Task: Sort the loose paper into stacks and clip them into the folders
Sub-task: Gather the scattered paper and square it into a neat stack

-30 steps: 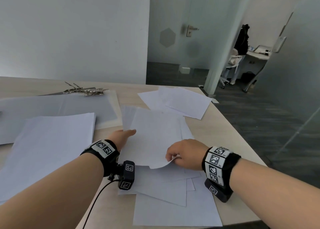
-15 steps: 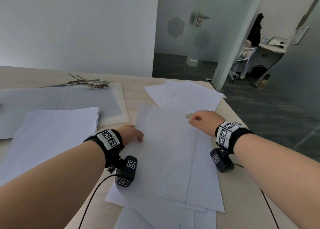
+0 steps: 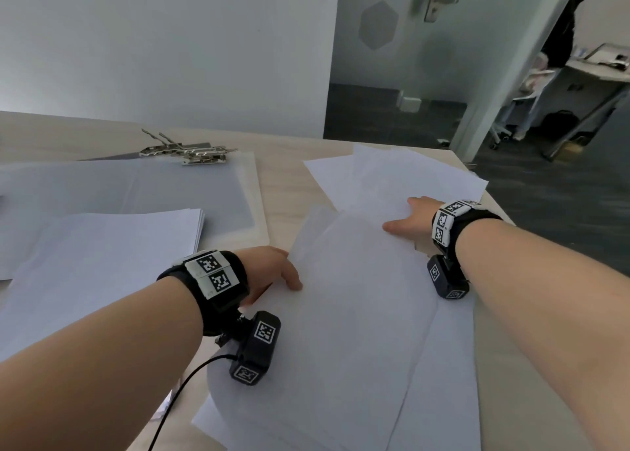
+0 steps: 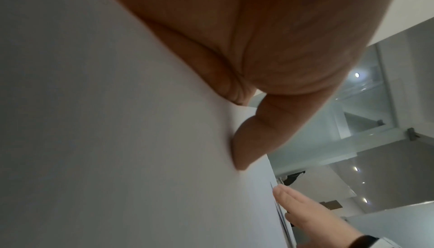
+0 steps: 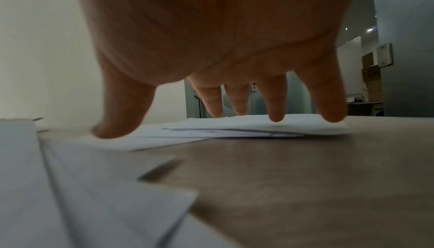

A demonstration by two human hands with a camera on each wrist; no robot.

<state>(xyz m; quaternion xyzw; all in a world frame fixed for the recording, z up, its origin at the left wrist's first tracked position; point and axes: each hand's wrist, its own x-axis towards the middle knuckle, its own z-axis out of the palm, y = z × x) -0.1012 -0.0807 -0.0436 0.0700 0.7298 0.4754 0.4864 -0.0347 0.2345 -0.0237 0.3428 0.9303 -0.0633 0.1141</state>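
Observation:
Loose white sheets (image 3: pixel 358 314) lie fanned in front of me on the wooden table (image 3: pixel 289 184). My left hand (image 3: pixel 283 273) pinches the raised left edge of the top sheet (image 4: pixel 117 140), thumb on top and fingers hidden beneath. My right hand (image 3: pixel 405 217) reaches out flat, fingers straight and spread, its fingertips (image 5: pixel 277 118) at a second bunch of loose sheets (image 3: pixel 392 174) near the far right corner. A neat paper stack (image 3: pixel 102 246) lies at the left. Behind it is an open grey folder (image 3: pixel 153 188) with metal clips (image 3: pixel 191 152) at its far edge.
The table's right edge (image 3: pixel 494 205) runs close beside my right wrist, with dark floor beyond it. Bare wood (image 5: pixel 305 168) shows between the near sheets (image 5: pixel 94 187) and the far sheets (image 5: pixel 258 127). A white wall stands behind the table.
My right hand let go of the top sheet's near edge, opened, and moved forward to the far sheets. The left hand stayed at the sheet's left edge.

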